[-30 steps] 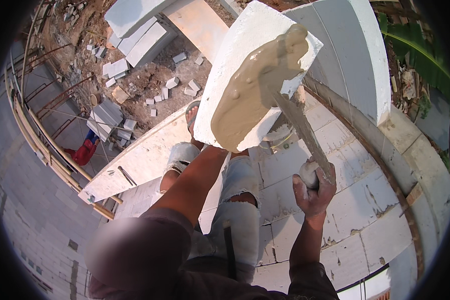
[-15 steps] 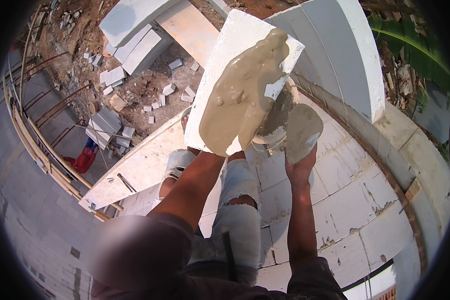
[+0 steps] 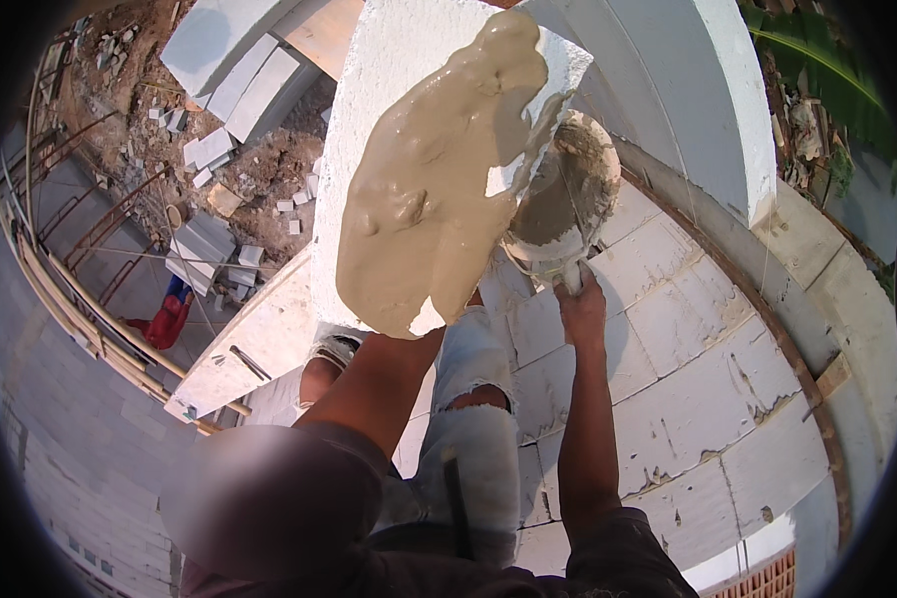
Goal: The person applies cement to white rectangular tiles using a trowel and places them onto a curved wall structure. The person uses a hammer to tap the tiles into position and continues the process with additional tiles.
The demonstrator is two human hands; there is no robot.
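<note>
A white block [image 3: 352,85] fills the upper middle, carrying a thick, wet grey-brown mortar layer [image 3: 419,239]. My left forearm [image 3: 374,384] runs up beneath its near end, so my left hand is hidden there. My right hand [image 3: 579,299] is closed round the handle of a trowel [image 3: 571,274]; its blade is at a round bucket [image 3: 603,169] holding grey mortar, beside and partly behind the block.
Large white curved blocks [image 3: 718,100] stand upper right beside plants. Block work [image 3: 688,389] surrounds my legs. At left are a board [image 3: 209,379], bamboo poles [image 3: 90,319], rusty bars, loose blocks on dirt [image 3: 209,149] and a person in red [image 3: 159,324] lower down.
The mortar-covered block has shifted left and appears larger. My right hand has swung the trowel away from the block and lowered its blade to the bucket, which now shows more.
</note>
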